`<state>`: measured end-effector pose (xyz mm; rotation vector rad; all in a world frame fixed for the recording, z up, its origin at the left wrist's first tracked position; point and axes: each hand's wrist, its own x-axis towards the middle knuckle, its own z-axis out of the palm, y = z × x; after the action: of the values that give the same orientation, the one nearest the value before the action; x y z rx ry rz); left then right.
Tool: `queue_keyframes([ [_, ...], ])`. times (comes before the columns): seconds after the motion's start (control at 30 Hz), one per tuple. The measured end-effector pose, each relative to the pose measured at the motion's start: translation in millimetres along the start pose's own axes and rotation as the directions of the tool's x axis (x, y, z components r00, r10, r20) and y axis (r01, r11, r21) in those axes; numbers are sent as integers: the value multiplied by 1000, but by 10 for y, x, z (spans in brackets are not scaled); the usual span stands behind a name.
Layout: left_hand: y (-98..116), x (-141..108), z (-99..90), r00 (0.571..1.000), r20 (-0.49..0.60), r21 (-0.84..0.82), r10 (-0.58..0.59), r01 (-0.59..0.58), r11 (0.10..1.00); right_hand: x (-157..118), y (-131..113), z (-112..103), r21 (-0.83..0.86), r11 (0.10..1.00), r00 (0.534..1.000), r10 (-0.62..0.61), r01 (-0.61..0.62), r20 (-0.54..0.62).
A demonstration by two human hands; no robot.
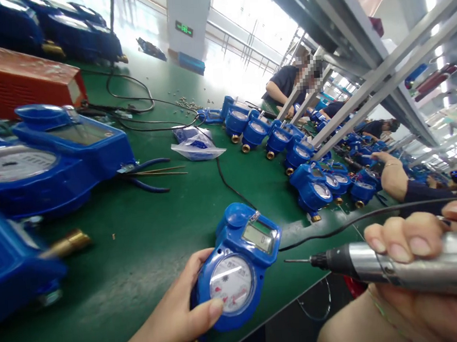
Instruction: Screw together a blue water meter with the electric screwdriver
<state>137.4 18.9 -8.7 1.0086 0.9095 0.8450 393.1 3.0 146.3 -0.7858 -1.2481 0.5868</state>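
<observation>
A blue water meter [238,273] with a round dial and a small display is gripped at its lower left by my left hand [182,303]; the thumb lies over the dial's edge. Wrapped round a silver electric screwdriver [366,263] is my right hand [420,239]. The driver's thin bit points left toward the meter's display side, apart from it. A black cable runs on the bench behind the meter.
Larger-looking blue meters [76,154] stand close at left, by blue-handled pliers [152,183] and an orange box [25,80]. A plastic bag [198,144], loose screws [185,104] and a row of meters [255,130] lie beyond. Co-workers sit behind; one's hand [393,174] reaches in at right.
</observation>
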Motion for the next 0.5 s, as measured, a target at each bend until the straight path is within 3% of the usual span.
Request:
queue_keyframes([
  [0.27, 277, -94, -135, 967, -180, -31, -178, 176, 984, -22, 124, 178, 6, 999, 991, 50, -50, -124],
  [0.4, 303, -80, -146, 924, -209, -215, -322, 278, 936, -30, 172, 123, 73, 996, 979, 56, -43, -195],
  [0.5, 287, -49, -122, 914, -207, -277, -349, 287, 917, -18, 223, 131, 170, 985, 971, 40, 1, -234],
])
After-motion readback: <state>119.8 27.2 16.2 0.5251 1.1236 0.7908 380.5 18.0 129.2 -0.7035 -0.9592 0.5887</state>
